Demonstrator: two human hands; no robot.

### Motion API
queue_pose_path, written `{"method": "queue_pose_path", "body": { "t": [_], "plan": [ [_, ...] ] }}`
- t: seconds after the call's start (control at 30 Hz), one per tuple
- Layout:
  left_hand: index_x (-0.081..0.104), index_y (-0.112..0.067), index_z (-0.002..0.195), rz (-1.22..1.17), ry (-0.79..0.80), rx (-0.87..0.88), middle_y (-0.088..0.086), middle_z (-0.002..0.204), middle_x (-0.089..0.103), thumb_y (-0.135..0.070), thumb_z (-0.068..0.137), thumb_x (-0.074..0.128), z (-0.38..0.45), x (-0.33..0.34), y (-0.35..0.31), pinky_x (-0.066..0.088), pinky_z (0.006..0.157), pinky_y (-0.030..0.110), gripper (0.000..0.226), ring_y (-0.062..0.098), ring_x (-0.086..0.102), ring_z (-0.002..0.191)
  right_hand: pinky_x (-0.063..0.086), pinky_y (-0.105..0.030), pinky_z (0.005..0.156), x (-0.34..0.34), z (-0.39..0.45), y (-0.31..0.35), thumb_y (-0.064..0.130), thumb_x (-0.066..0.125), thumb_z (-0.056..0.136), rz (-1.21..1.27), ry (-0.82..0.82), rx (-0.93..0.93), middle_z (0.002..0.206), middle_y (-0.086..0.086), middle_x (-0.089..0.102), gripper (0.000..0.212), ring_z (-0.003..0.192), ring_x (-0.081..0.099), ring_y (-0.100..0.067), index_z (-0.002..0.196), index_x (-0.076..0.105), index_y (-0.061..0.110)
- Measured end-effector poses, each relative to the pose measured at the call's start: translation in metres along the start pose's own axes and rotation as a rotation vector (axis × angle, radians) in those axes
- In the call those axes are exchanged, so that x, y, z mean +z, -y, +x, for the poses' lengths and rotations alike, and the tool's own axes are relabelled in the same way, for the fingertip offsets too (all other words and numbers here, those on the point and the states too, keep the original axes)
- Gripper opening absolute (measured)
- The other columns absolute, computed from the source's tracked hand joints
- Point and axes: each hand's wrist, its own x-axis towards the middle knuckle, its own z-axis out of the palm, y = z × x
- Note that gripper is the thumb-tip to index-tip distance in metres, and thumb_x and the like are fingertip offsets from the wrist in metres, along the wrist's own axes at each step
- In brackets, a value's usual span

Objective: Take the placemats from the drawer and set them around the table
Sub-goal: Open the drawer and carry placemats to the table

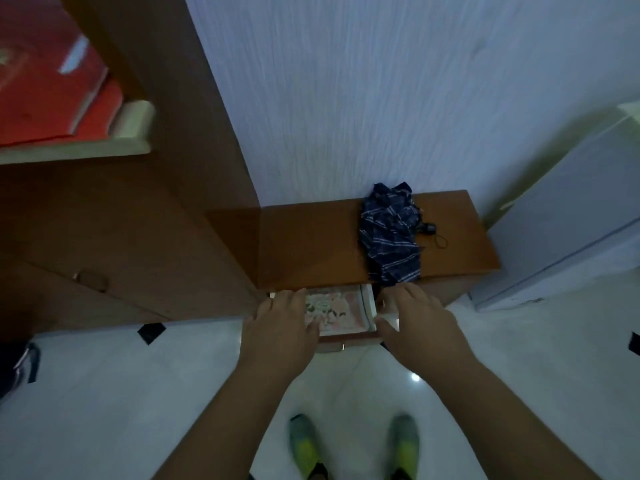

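Observation:
A drawer point(367, 308) stands pulled out from a low brown cabinet point(311, 247). Inside it lie pink placemats point(341, 311) with a pale flower print. My left hand point(280, 327) hangs over the drawer's left side, its fingers spread and reaching onto the placemats. My right hand point(419, 320) hovers over the drawer's right edge, fingers apart. Whether either hand grips a placemat is hidden by the hands themselves.
A folded dark blue striped umbrella point(391, 233) lies on the cabinet top. A tall brown wardrobe point(121, 237) stands to the left, with a red sheet point(48, 81) on a ledge above. A grey appliance point(568, 223) stands at the right. My feet point(353, 445) stand on the white tiled floor.

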Motion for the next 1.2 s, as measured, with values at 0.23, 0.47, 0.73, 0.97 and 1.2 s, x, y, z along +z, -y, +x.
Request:
{"method": "queue_pose_path", "body": {
  "t": [0.23,0.47,0.73,0.97,1.2],
  "plan": [
    [0.043,-0.024,0.145,0.003,0.173,-0.079,0.005,0.147,0.046,-0.05,0.1,0.043,0.126,0.119,0.017,0.043,0.099,0.043,0.052,0.028,0.045,0.13,0.042,-0.042,0.101,0.141,0.134,-0.054,0.041,0.058,0.091,0.018,0.239,-0.08,0.131,-0.006,0.053,0.052,0.116,0.052,-0.031,0.135,0.052,0.016],
    [0.031,-0.025,0.157,-0.191,0.464,-0.317,0.009,0.162,0.031,-0.059,0.095,0.044,0.219,0.247,0.056,0.039,0.113,0.046,0.071,0.033,0.04,0.142,0.048,-0.036,0.091,0.271,0.195,-0.091,0.042,0.055,0.093,0.139,0.535,0.002,0.133,-0.011,0.051,0.053,0.117,0.051,-0.026,0.137,0.046,0.014],
    [0.036,-0.018,0.154,-0.19,0.554,-0.446,0.015,0.156,0.038,-0.041,0.1,0.051,0.269,0.337,0.086,0.039,0.11,0.042,0.06,0.035,0.043,0.139,0.042,-0.032,0.098,0.355,0.239,-0.102,0.043,0.049,0.098,0.126,0.647,0.063,0.15,-0.011,0.04,0.058,0.13,0.046,-0.028,0.149,0.037,0.02],
    [0.03,-0.011,0.15,-0.082,0.558,-0.536,0.017,0.152,0.03,-0.042,0.1,0.031,0.266,0.371,0.103,0.035,0.114,0.054,0.059,0.044,0.033,0.139,0.034,-0.042,0.11,0.41,0.242,-0.123,0.045,0.048,0.095,0.0,0.682,0.172,0.153,-0.014,0.033,0.058,0.139,0.034,-0.035,0.144,0.041,0.014],
    [0.053,-0.023,0.14,-0.284,0.346,-0.647,0.014,0.146,0.033,-0.022,0.1,0.05,0.265,0.373,0.102,0.046,0.107,0.046,0.04,0.04,0.044,0.13,0.018,-0.044,0.118,0.424,0.242,-0.126,0.054,0.032,0.079,-0.012,0.613,0.179,0.158,-0.013,0.029,0.072,0.148,0.009,-0.034,0.139,0.05,0.019]
  ]
}}
